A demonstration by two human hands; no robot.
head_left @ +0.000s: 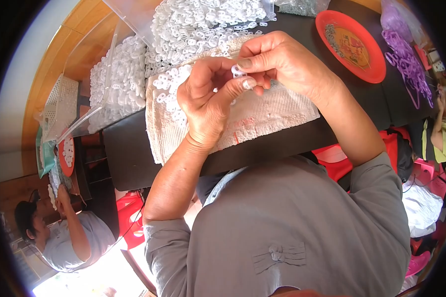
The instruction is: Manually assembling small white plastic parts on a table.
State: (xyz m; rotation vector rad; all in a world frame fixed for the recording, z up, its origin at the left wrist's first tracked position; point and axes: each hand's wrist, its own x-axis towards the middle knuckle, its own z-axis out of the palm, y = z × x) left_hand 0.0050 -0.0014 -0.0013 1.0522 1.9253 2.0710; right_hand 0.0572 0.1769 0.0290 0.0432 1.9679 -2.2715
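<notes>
My left hand [207,96] and my right hand [287,64] meet above a beige towel [282,115] on the dark table. Between their thumbs and fingers sits a small white plastic piece [238,72] with holes in it, pinched from both sides. The fingers partly cover it, and its exact kind is too small to make out. Loose white pieces [169,94] of similar look lie on the towel beside my left hand. Behind my hands spreads a large heap of white plastic pieces [198,29].
A clear plastic bin [109,94] holds more white pieces at the left. At the far right stand a red plate [375,70] with small grey pieces on it and a bundle of purple cords [406,64]. Another person [72,237] works at the lower left.
</notes>
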